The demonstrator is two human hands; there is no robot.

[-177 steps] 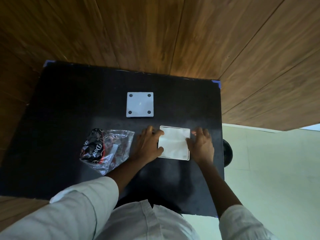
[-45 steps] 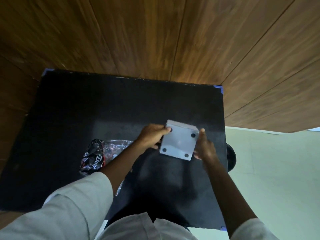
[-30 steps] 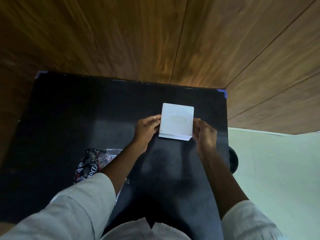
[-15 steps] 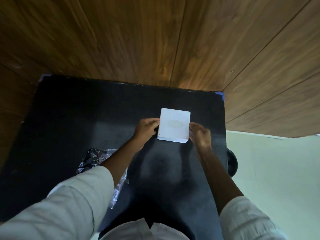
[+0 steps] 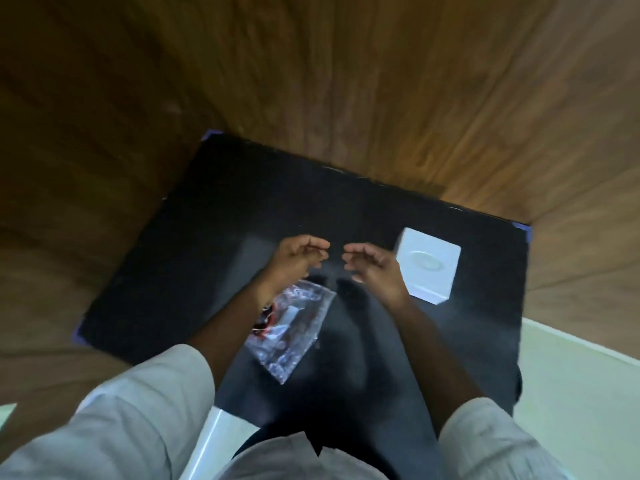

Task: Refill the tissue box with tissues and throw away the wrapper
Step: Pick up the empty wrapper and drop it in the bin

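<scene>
My left hand (image 5: pixel 294 259) and right hand (image 5: pixel 375 270) hang loosely curled over the matte black worktop (image 5: pixel 214 216), each grip holding nothing. A crinkled clear wrapper (image 5: pixel 294 336) with red-black print lies near, under my left wrist, long axis running near-far. The smooth white cube tissue box (image 5: pixel 429 266) sits right, oval slot up; I cannot see inside it.

Table (image 5: pixel 214 216): matt black top, faintly grainy, dull sheen near the middle. Tissue box (image 5: pixel 428 265): smooth white, plastic-looking, satin finish, shallow oval moulded in the top face. Wrapper (image 5: pixel 294 337): thin clear plastic film, crinkled, glossy, with red and black print. Wall panels (image 5: pixel 346 81): brown wood grain, semi-gloss. Sleeves (image 5: pixel 138 410): pale woven cloth, matt, creased.
</scene>
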